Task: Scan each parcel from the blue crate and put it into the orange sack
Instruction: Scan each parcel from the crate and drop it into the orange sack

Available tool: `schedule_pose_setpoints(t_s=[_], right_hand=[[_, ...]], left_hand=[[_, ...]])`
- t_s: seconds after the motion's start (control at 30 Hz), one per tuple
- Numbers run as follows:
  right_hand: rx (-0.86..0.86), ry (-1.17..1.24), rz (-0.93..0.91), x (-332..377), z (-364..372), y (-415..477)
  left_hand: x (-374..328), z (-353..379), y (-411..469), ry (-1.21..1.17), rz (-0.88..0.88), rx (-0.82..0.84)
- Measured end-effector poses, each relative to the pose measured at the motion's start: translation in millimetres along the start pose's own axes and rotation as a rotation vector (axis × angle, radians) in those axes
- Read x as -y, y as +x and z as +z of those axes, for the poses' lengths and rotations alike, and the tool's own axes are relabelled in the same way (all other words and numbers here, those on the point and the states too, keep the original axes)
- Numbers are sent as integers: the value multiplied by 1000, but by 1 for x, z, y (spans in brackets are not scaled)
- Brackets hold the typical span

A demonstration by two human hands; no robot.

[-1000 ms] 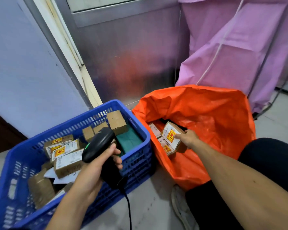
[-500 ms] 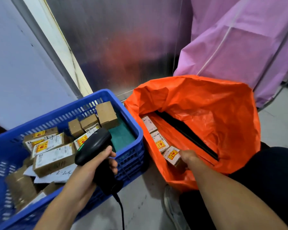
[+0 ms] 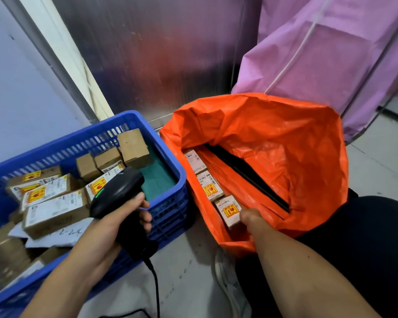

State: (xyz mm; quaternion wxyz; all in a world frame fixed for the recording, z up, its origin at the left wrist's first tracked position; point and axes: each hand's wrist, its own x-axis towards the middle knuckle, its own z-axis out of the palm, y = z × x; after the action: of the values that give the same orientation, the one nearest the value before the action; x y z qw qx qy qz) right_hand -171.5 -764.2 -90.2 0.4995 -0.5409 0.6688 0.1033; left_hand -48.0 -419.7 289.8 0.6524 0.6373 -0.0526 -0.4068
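The blue crate (image 3: 170, 161) on the left holds several brown parcels (image 3: 55, 210) with white and yellow labels. To its right the orange sack (image 3: 274, 138) stands open. Two labelled parcels (image 3: 209, 185) lie inside along its left wall. A third parcel (image 3: 228, 210) lies just below them, and my right hand (image 3: 251, 218) reaches into the sack and covers its near corner. The fingers are hidden behind the wrist. My left hand (image 3: 115, 226) grips a black barcode scanner (image 3: 117, 191) over the crate's near right corner, with a green light showing on its head.
The scanner's black cable (image 3: 156, 290) trails down over the grey floor. A green cloth (image 3: 156, 177) lines the crate's right end. A metal wall panel (image 3: 159, 53) stands behind, and a pink cover (image 3: 319, 53) hangs at the right. My dark-trousered knee (image 3: 365, 249) and a white shoe (image 3: 225, 271) sit by the sack.
My right hand carried the parcel from the sack's mouth down to its near left side, beside the two others. The scanner hand stayed over the crate.
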Motion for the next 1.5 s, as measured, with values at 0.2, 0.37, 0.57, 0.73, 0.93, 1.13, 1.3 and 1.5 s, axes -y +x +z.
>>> schedule_pose_setpoints(t_s=[0.2,0.37,0.57,0.73,0.93,1.13,1.3,1.5], right_hand=[[-20,-108,-3,19,-23,-83],[81,-61,-74,4,-2,-6],[172,34,-59,24,-24,-95],[110,-56,-107,38,-42,-169],[-60,-213,-319,69,-28,-172],[-169,-256,-623,121,-19,-218],[-240,-242,-880,155,-8,-265],[-256,-309,-1111,182,0,-317]], left_hand=[[-4,4,-10,31,2,14],[-5,5,-11,52,-9,11],[-5,11,-14,42,-16,-32],[-7,12,-16,55,-4,-49],[-11,10,-14,69,23,-31],[-20,1,-14,44,73,-48],[-30,-6,-17,90,145,-123],[-54,-34,-32,111,231,-180]])
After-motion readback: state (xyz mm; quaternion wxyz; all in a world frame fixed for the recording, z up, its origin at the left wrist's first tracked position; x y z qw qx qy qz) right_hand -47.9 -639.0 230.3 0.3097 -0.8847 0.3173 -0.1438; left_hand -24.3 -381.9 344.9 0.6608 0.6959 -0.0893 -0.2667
